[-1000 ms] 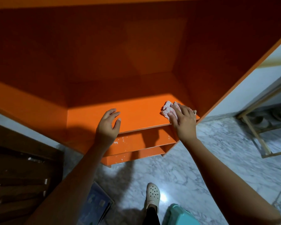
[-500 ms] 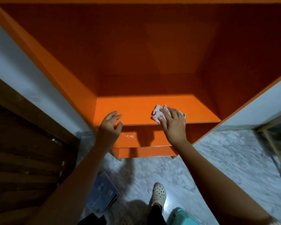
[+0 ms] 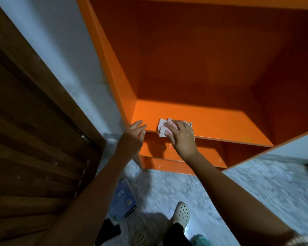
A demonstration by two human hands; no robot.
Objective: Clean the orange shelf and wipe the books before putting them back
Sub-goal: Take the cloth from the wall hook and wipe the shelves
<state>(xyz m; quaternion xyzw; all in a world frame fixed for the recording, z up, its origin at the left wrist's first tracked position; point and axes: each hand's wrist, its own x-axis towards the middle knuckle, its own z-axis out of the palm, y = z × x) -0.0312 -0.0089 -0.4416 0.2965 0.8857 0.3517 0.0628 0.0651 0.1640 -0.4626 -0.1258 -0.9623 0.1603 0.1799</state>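
The orange shelf [image 3: 220,125] stands against the wall with its compartment bare. My right hand [image 3: 182,137] presses a crumpled pink-white cloth [image 3: 163,129] onto the front edge of the shelf board, near its left end. Just left of the cloth, my left hand [image 3: 133,137] rests with straight fingers on the board's front left corner. A blue book [image 3: 124,201] lies on the floor below, beside my left forearm.
A dark wooden slatted door [image 3: 34,139] fills the left side. The floor is grey marble [image 3: 256,189]. My feet in white clogs [image 3: 180,213] stand below, and a teal object [image 3: 201,239] shows at the bottom edge. Lower orange shelf boards [image 3: 178,153] sit under the wiped board.
My right hand has slid the cloth leftward along the board's front edge, from its right end toward my left hand. The view has turned left, revealing more of the door.
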